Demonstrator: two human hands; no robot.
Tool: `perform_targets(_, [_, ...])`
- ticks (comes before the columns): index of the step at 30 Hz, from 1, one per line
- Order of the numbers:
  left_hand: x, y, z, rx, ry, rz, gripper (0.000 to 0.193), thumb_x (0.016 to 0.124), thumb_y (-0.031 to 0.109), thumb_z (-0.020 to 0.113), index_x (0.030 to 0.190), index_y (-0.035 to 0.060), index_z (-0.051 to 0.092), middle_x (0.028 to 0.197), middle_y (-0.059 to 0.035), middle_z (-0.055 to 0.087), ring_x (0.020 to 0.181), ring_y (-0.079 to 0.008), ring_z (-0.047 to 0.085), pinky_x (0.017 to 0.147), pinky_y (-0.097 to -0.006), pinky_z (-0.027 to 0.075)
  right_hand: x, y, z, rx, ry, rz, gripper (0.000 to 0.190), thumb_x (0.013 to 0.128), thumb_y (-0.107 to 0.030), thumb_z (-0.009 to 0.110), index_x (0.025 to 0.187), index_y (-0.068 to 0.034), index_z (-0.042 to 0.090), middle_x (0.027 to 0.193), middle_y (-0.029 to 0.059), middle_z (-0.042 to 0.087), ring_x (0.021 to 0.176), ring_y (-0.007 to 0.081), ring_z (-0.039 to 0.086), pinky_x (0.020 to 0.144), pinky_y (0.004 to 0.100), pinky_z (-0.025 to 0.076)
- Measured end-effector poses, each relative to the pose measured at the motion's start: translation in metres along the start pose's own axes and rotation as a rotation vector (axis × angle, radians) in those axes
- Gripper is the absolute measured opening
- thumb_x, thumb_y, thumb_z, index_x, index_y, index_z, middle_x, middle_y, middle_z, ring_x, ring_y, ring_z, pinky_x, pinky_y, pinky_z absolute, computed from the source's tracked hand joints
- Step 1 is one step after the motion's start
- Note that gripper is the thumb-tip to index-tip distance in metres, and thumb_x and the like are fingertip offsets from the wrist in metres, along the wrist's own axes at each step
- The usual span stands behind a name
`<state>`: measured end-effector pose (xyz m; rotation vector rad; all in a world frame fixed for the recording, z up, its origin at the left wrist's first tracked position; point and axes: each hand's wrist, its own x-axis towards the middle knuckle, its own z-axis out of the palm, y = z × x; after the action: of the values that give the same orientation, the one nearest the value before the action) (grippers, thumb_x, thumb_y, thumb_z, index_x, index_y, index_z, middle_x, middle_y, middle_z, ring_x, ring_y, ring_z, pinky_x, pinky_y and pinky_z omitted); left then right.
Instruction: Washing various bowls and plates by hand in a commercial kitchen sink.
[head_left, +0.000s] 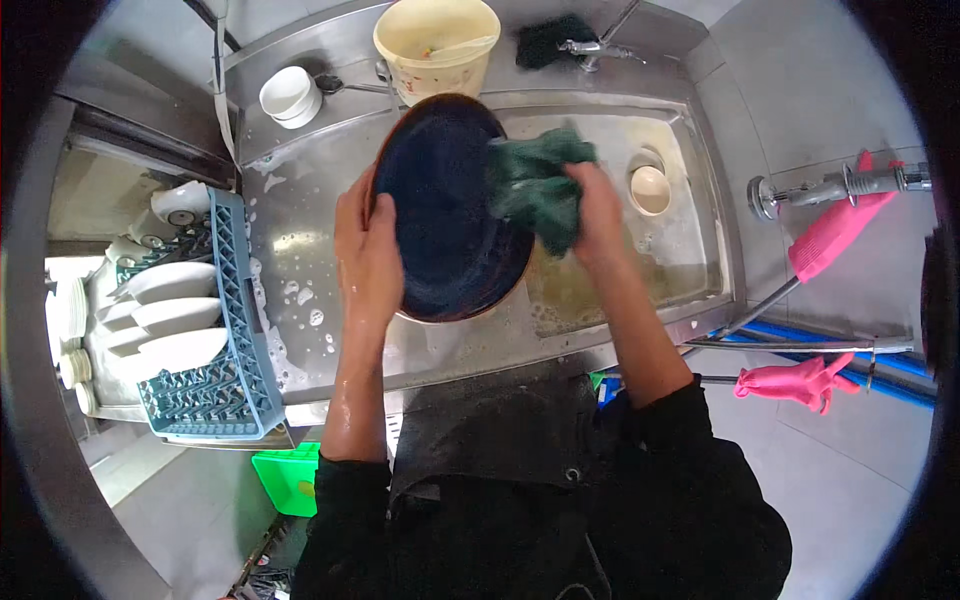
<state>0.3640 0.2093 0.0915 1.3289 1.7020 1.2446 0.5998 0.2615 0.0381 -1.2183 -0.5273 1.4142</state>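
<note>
A large dark blue plate with a brown rim (450, 217) is tilted up over the steel counter beside the sink. My left hand (367, 251) grips its left edge, thumb on the face. In my right hand (596, 214) is a bunched green cloth (540, 184), blurred, at the plate's right edge; whether it touches the face cannot be told. Behind the plate stands a cream plastic bucket (439, 64) with a pale utensil and food bits inside. A small cream bowl (650, 190) sits in the sink (705, 247), which holds murky water.
A blue dish rack (247, 315) with white plates (180, 315) and cups stands at left. White bowls (287, 96) and a metal spoon (330, 84) lie at back left. A dark scouring pad (551, 41) is beside the tap (600, 50). Pink rubber gloves (799, 382) hang at right.
</note>
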Motion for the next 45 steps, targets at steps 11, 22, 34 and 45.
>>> perform_targets(11, [-0.014,-0.095,-0.031,-0.796,0.096,-0.522,0.041,0.097,0.029,0.05,0.126,-0.0004,0.052,0.114,-0.0082,0.061,0.102,-0.018,0.059,0.092,-0.0306,0.045,-0.07,0.121,0.071,-0.901,-0.985,-0.825,0.039,0.078,-0.021,0.069,0.113,-0.006,0.06,0.136,0.0173,0.045,0.128,0.0369,0.041,0.108,0.0529,0.027])
perform_targets(22, [-0.014,-0.113,-0.028,-0.922,0.073,-0.654,0.042,0.098,0.032,0.048,0.122,-0.0016,0.053,0.113,-0.0088,0.061,0.098,-0.017,0.059,0.089,-0.03,0.046,-0.069,0.108,0.061,-1.186,-1.011,-0.982,0.051,0.068,-0.021,0.071,0.115,-0.007,0.059,0.138,0.0178,0.044,0.125,0.0407,0.041,0.103,0.0556,0.032])
perform_targets(34, [0.001,-0.073,-0.063,-0.688,0.092,-0.591,0.042,0.094,0.027,0.058,0.123,-0.004,0.053,0.111,-0.0116,0.063,0.095,-0.0192,0.062,0.086,-0.0308,0.048,0.055,-0.023,0.095,0.051,-0.611,0.447,0.033,0.092,-0.029,0.056,0.112,-0.003,0.061,0.102,0.0098,0.066,0.089,0.0193,0.064,0.082,0.0347,0.052])
perform_targets(45, [-0.021,-0.036,0.064,-1.255,0.221,-0.363,0.046,0.096,0.013,0.051,0.139,0.0115,0.036,0.132,-0.009,0.049,0.115,-0.0248,0.052,0.099,-0.0434,0.043,-0.034,0.015,0.024,0.01,-0.332,0.21,0.038,0.079,-0.027,0.067,0.109,-0.004,0.063,0.096,0.0089,0.067,0.086,0.0203,0.064,0.079,0.0353,0.052])
